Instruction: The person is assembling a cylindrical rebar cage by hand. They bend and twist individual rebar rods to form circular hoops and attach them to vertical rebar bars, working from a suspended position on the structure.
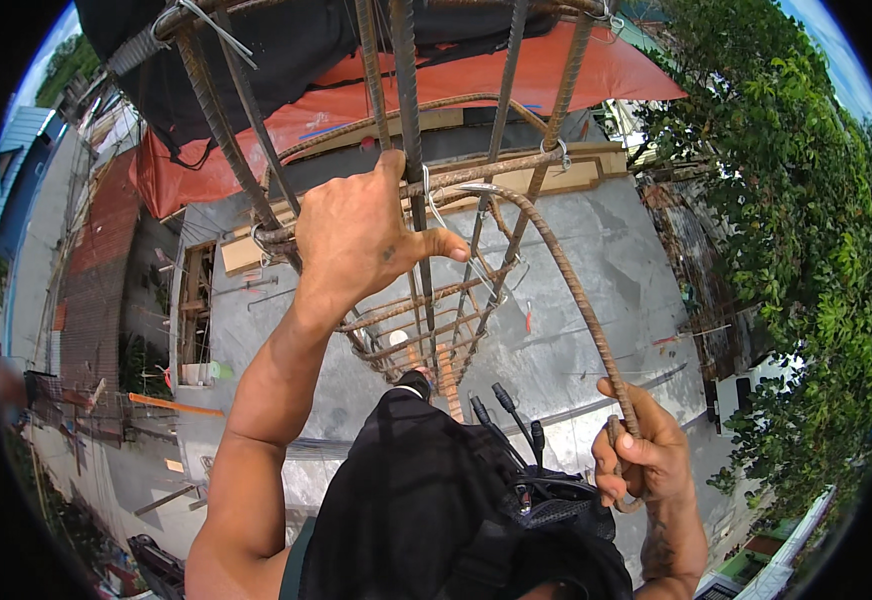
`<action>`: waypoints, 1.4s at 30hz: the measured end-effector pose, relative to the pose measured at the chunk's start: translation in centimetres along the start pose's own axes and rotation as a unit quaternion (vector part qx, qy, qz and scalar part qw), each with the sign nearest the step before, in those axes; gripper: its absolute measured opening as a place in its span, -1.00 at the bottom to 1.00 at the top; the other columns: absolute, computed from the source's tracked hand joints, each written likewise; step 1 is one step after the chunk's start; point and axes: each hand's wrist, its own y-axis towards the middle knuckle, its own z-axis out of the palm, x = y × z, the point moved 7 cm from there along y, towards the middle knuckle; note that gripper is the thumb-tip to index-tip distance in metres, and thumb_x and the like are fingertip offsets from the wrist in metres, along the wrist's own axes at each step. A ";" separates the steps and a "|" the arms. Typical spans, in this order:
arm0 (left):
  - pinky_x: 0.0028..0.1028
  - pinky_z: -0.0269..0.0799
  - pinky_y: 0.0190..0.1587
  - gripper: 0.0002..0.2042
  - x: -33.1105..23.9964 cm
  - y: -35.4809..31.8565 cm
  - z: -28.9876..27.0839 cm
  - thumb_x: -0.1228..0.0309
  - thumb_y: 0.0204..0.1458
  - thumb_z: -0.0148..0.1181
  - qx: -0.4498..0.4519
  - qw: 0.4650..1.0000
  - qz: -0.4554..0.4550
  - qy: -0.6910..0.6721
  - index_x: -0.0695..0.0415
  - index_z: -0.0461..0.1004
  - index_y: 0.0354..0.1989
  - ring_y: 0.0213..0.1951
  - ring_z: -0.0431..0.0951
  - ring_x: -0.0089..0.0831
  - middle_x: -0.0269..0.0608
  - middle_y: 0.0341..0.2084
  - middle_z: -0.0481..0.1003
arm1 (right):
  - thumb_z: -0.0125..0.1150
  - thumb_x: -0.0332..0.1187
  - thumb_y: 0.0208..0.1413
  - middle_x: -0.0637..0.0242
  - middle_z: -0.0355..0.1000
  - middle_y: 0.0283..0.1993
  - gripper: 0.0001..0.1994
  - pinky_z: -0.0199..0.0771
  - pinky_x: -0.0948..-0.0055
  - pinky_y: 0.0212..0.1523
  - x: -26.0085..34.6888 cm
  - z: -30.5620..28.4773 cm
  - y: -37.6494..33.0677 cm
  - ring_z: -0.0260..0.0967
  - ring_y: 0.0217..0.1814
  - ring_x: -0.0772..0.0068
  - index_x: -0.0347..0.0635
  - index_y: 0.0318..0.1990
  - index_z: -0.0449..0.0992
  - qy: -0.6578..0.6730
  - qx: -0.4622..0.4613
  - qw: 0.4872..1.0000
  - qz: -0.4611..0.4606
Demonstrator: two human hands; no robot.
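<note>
So we've got a bent rusty rod [578, 295] in our right hand [656, 450], pinched between thumb and fingers near its hooked bottom end. It arcs up to the left, and its top end sits right by the crossbars of a steel bar cage [405, 90]; can't tell if they touch. Our left hand [351, 235] is up against the cage, thumb sticking out to the right beside a loose tie wire [427, 183]. Most of those fingers are hidden, so we can't tell how tight it's gripping. On writing: there's a small dark mark on the back of that hand, too tiny to read. Gray concrete floor [611, 240] below, orange-red tarp [596, 75] behind the cage, leafy trees [756, 200] off right.
</note>
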 end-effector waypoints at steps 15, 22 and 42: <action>-0.24 0.43 -0.38 -0.20 -0.9 -0.4 -0.6 -0.21 -0.48 0.41 0.021 0.998 0.022 -0.055 0.27 0.40 -0.20 -0.46 0.58 -0.13 -0.13 -0.67 0.50 | 0.14 -0.59 -0.17 0.13 0.34 -0.51 -0.24 0.45 0.29 -0.54 5.6 7.0 -3.9 0.41 -0.57 0.14 -0.27 0.29 0.02 -0.821 0.017 0.546 -0.168; -0.25 0.38 -0.42 -0.28 -1.8 -0.9 -1.1 0.05 -0.38 0.47 0.015 0.995 0.067 -0.072 0.32 0.34 -0.11 -0.50 0.56 -0.14 -0.17 -0.66 0.48 | 0.00 -0.59 0.00 0.01 0.43 -0.46 -0.41 0.40 0.21 -0.47 5.6 1.0 -2.0 0.42 -0.53 0.04 -0.25 0.26 0.13 -0.724 0.009 0.686 0.078; -0.20 0.37 -0.37 -0.19 -0.3 -0.2 -0.2 -0.23 -0.43 0.36 0.043 0.997 0.038 -0.053 0.28 0.37 -0.17 -0.44 0.55 -0.03 -0.06 -0.63 0.49 | 0.13 -0.37 0.14 0.13 0.38 -0.52 -0.35 0.33 0.50 -0.56 2.1 0.5 -2.2 0.33 -0.61 0.45 -0.31 0.32 -0.02 -0.260 -0.010 0.960 -0.102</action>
